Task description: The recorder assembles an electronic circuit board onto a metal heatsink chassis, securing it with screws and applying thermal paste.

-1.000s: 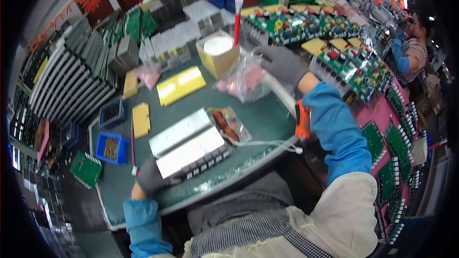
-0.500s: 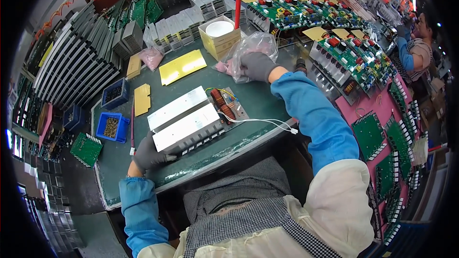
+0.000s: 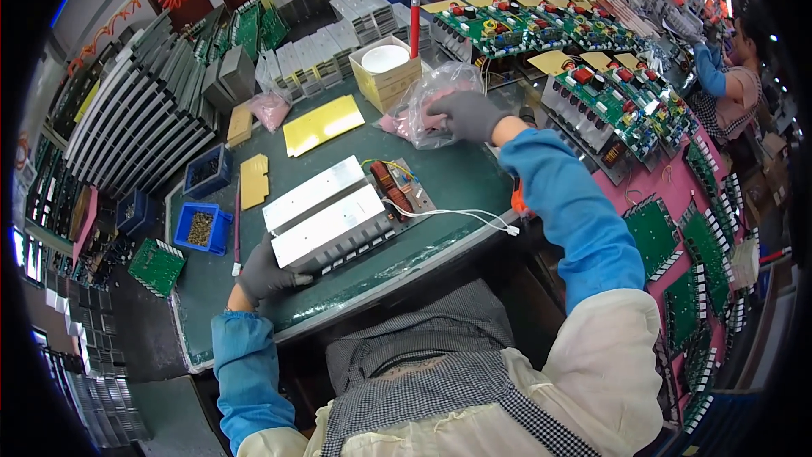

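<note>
My left hand, in a grey glove, grips the near left corner of a silver aluminium heatsink unit; its thumb lies along the near side. Two flat plates top the unit, and a copper-wound coil sits at its right end. White wires with a connector trail right from there. My right hand, also gloved, is at a clear plastic bag of small pink pieces. Its fingers are bent together at the bag, and what the tips hold is hidden.
Yellow sheets and a blue bin of brass-coloured parts share the green bench. A box with a white tub stands behind. Circuit boards lie at right, beyond an orange tool. A co-worker is farther off.
My right hand has drawn slightly right and back at the bag, and more of the orange tool shows under that arm. My left hand keeps its place on the heatsink unit.
</note>
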